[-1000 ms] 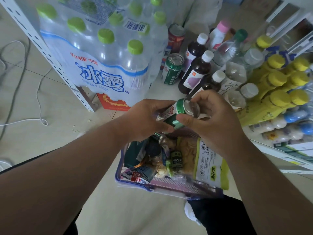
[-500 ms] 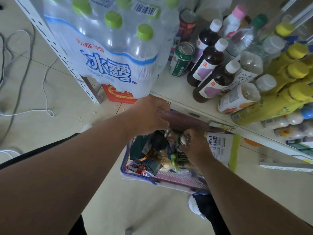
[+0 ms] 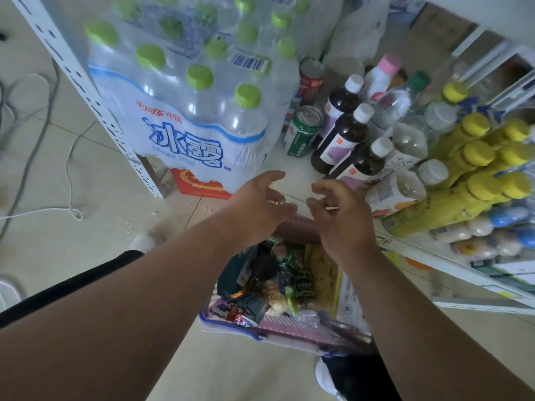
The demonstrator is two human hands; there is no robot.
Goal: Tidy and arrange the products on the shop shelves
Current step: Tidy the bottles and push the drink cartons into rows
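Note:
My left hand [image 3: 256,208] and my right hand [image 3: 340,217] hover side by side above the far rim of a purple basket [image 3: 289,332], fingers loosely spread, both empty. In the basket lie a green can [image 3: 285,256], a dark green bottle [image 3: 304,287], snack packets and a white-and-yellow bag [image 3: 348,299]. On the low white shelf [image 3: 292,169] ahead stand a green can [image 3: 304,130], a red can [image 3: 310,78], three dark bottles with white caps [image 3: 343,137] and clear bottles [image 3: 409,143].
A shrink-wrapped pack of green-capped water bottles [image 3: 185,111] fills the shelf's left end beside the perforated upright [image 3: 86,91]. Yellow-capped bottles [image 3: 474,175] crowd the right. A red box [image 3: 202,185] sits under the shelf. Cables [image 3: 34,157] trail over the floor at left.
One second ago both hands held a green can over the basket. My right hand then lowered it into the basket. Now both hands are raised and empty.

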